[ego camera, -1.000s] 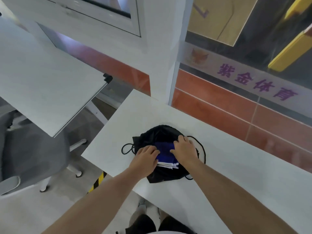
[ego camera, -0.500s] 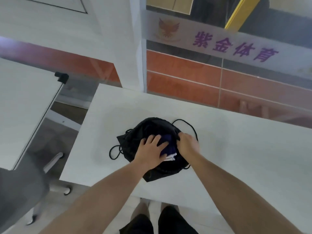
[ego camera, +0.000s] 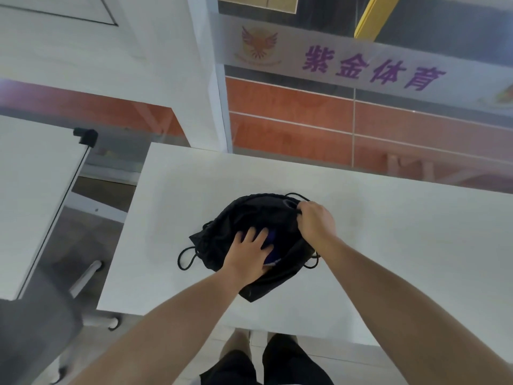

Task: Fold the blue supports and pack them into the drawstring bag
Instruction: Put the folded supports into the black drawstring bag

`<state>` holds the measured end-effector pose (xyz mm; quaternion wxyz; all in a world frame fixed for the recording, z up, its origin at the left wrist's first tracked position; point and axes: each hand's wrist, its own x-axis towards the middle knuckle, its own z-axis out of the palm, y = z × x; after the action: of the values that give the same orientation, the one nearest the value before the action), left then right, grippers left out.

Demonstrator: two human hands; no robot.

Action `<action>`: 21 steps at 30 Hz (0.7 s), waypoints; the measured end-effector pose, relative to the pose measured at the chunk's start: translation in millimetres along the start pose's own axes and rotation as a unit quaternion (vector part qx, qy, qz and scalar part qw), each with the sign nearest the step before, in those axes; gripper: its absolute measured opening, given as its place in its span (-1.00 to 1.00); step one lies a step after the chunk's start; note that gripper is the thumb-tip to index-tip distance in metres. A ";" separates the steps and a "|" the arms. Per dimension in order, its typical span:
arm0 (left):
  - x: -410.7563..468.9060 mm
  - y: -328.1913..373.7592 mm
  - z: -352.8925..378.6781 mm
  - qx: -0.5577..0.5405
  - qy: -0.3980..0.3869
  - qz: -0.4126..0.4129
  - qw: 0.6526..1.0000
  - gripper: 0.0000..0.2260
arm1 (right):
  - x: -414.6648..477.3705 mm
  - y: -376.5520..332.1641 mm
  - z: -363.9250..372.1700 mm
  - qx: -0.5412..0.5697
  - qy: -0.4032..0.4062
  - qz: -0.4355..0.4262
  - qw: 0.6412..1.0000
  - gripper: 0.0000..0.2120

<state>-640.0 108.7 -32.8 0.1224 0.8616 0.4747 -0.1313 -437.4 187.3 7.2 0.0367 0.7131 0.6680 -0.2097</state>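
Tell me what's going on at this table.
A person is packing blue supports into a black drawstring bag lying on a white table. The left hand presses flat on the supports, which sit mostly inside the bag. The right hand grips the bag's far rim, pulling its mouth open.

sports office: purple sign [ego camera: 373,68], white desk [ego camera: 410,223]

Black drawstring bag [ego camera: 241,218] with black cord [ego camera: 184,258], a patch of blue supports [ego camera: 273,243] showing in its mouth, on a plain white table [ego camera: 388,245]. Behind: orange-red tiles [ego camera: 291,112] with pale joints, a frosted grey band [ego camera: 291,43] bearing purple characters [ego camera: 372,68] and an orange-and-purple winged emblem [ego camera: 259,43], and a yellow beam [ego camera: 372,15].
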 end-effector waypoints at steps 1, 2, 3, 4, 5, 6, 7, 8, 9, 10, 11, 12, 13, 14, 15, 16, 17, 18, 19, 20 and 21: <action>-1.6 -1.5 0.7 0.000 -0.006 -0.001 1.000 -0.56 | 1.9 0.0 -3.2 0.000 0.002 -0.001 1.000 -0.85; -2.5 -2.8 0.4 -0.005 -0.011 -0.003 1.000 -0.56 | 2.7 -0.4 -5.4 0.001 0.001 -0.001 1.000 -0.84; -2.2 -3.7 -1.8 -0.010 -0.014 -0.004 1.000 -0.55 | 2.6 -0.9 -6.9 0.000 -0.005 -0.002 1.000 -0.84; -1.7 -3.9 -5.7 -0.015 -0.015 -0.003 1.000 -0.54 | 1.5 -1.6 -8.3 -0.006 -0.015 -0.005 1.000 -0.83; -1.5 -3.6 -10.9 -0.018 -0.014 -0.002 1.000 -0.52 | -0.7 -2.0 -9.7 -0.013 -0.027 -0.012 0.999 -0.84; -1.8 -2.8 -16.2 -0.019 -0.011 -0.003 1.000 -0.49 | -3.4 -2.0 -11.2 -0.017 -0.035 -0.018 0.999 -0.84; -2.8 -1.8 -21.4 -0.019 -0.007 -0.003 1.000 -0.48 | -7.2 -1.3 -12.8 -0.017 -0.040 -0.026 0.999 -0.83; -3.9 -0.8 -26.7 -0.019 -0.002 -0.003 1.000 -0.49 | -12.0 -0.9 -15.6 -0.015 -0.043 -0.035 0.998 -0.78; -5.1 -0.3 -32.2 -0.019 0.002 -0.002 1.000 -0.51 | -17.2 -0.9 -18.9 -0.012 -0.043 -0.044 0.998 -0.72; -5.8 0.4 -37.6 -0.017 0.005 0.002 1.000 -0.53 | -23.1 -0.4 -22.4 -0.009 -0.038 -0.050 0.998 -0.68; -5.9 1.5 -43.6 -0.015 0.009 0.006 1.000 -0.56 | -29.4 0.4 -26.2 -0.009 -0.029 -0.050 0.998 -0.66; -5.6 3.4 -49.4 -0.013 0.014 0.011 1.000 -0.58 | -35.9 1.1 -30.3 -0.012 -0.020 -0.045 0.999 -0.65; -4.8 6.3 -55.4 -0.012 0.019 0.017 1.000 -0.60 | -42.3 2.6 -34.7 -0.017 -0.015 -0.035 0.999 -0.66; -3.3 10.3 -61.9 -0.009 0.023 0.025 0.999 -0.62 | -49.1 4.6 -39.5 -0.020 -0.014 -0.022 0.999 -0.66; -0.8 15.3 -68.7 -0.004 0.026 0.038 0.999 -0.63 | -57.0 7.6 -44.5 -0.020 -0.013 -0.007 1.000 -0.66; 2.7 21.1 -75.6 0.003 0.029 0.052 0.998 -0.64 | -65.2 11.6 -50.1 -0.019 -0.012 0.006 1.000 -0.67; 7.0 27.9 -83.1 0.012 0.034 0.065 0.997 -0.65 | -73.4 17.4 -55.7 -0.022 -0.010 0.017 1.000 -0.67; 12.6 35.8 -89.7 0.019 0.040 0.075 0.996 -0.65 | -81.7 24.4 -61.6 -0.026 -0.010 0.027 0.999 -0.67; 18.4 44.7 -96.8 0.022 0.047 0.084 0.995 -0.66 | -90.4 33.2 -67.4 -0.029 -0.014 0.037 0.999 -0.67; 24.4 55.0 -103.8 0.027 0.053 0.094 0.994 -0.67 | -99.8 43.9 -73.2 -0.031 -0.017 0.050 0.998 -0.66; 30.3 66.9 -110.8 0.034 0.057 0.105 0.992 -0.68 | -109.2 56.3 -78.8 -0.032 -0.017 0.064 0.997 -0.65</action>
<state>-555.3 134.9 66.3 0.0794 0.9166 0.3826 -0.0848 -365.3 105.3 104.0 0.0838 0.7491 0.6267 -0.1976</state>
